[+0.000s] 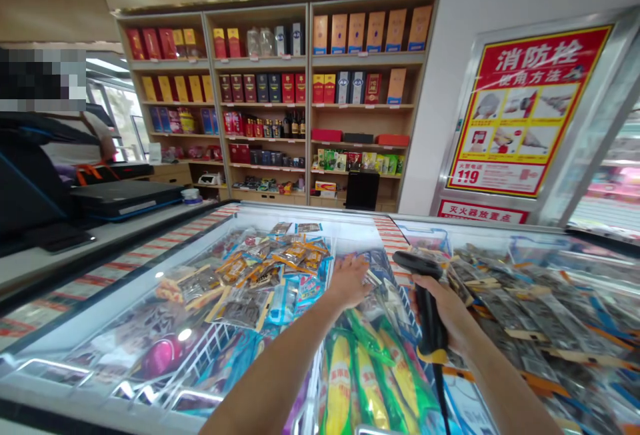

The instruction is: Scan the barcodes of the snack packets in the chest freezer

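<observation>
My left hand point(349, 280) reaches into the chest freezer, its fingers stretched out over clear and silvery packs behind the corn-style ice pops; whether it touches them I cannot tell. My right hand point(447, 305) is closed around a black barcode scanner point(429, 312) with a yellow base, its cable hanging down. Below my left hand lie green-and-yellow corn-shaped ice pops point(373, 375) in a wire basket. To its left are orange-brown wrapped ice creams point(300, 253) and light-blue packs point(284, 302).
Another freezer section at the right holds many clear packs point(530, 308). A dark pink round item point(163, 355) lies front left. Behind stand shelves of boxed bottles point(367, 32). A counter with a black device point(127, 196) is at the left, near a person.
</observation>
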`<state>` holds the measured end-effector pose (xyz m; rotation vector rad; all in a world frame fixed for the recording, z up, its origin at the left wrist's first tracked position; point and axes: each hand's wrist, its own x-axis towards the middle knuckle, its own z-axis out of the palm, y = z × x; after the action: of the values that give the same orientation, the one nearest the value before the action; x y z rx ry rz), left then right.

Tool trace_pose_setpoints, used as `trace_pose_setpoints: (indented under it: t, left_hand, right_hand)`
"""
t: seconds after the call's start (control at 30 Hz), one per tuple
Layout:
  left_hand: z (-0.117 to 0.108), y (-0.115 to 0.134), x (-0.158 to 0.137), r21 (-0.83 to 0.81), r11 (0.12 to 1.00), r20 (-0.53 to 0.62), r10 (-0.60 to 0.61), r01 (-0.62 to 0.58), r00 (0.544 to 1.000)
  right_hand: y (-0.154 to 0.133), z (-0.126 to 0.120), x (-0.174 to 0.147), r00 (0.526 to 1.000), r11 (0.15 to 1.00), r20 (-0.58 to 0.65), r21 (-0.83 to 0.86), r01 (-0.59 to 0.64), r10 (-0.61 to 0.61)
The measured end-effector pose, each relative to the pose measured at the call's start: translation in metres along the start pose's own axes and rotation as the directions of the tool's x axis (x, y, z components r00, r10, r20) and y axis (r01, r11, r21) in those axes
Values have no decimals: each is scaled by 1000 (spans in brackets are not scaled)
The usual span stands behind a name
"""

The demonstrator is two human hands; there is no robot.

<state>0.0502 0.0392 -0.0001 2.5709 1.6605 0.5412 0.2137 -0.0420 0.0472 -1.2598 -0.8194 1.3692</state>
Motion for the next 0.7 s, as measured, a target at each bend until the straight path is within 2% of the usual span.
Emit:
trace_pose_setpoints:
  t: [0.07, 0.13, 0.23, 0.3, 0.37, 0.43, 0.53, 0.6, 0.67, 0.7]
  left_hand:
    - [1, 2, -3, -17, 1000, 71, -15, 16, 997]
    - [-2, 3, -4, -47, 995, 113, -83, 89, 990]
    - [-11, 2, -8, -114, 977, -15, -185, 183, 983]
    - [-17, 1, -13, -117, 953, -102, -291, 279, 951]
    - [-20, -1, -20, -87, 926, -105, -376, 368, 921]
    - [-20, -4, -24, -100, 912, -76, -405, 397, 911]
    - [-17, -14, -23, -303, 877, -100, -419, 374, 902]
    - [-17, -23, -19, -508, 772, -106, -496, 382, 862]
    - [-18, -35, -15, -757, 560, -53, -567, 337, 822]
    - [-19, -40, -13, -854, 434, -19, -576, 286, 817]
  right_hand:
    - [2, 0, -1, 1000, 1000, 14, 27, 7, -8]
    - [3, -1, -1, 999, 999, 38, 39, 7, -8]
    - [4, -1, -1, 998, 999, 64, 48, -14, 11]
    - [4, 0, 0, 997, 998, 67, 55, -33, 30]
    - [4, 2, 0, 996, 997, 76, 65, -48, 43]
    - [4, 5, -1, 995, 995, 92, 80, -55, 48]
    - [5, 9, -4, 992, 996, 117, 77, -46, 37]
    - [6, 11, -6, 990, 997, 135, 62, -38, 29]
    - [6, 13, -10, 987, 998, 158, 50, -28, 20]
    - [7, 15, -12, 986, 999, 169, 39, -20, 14]
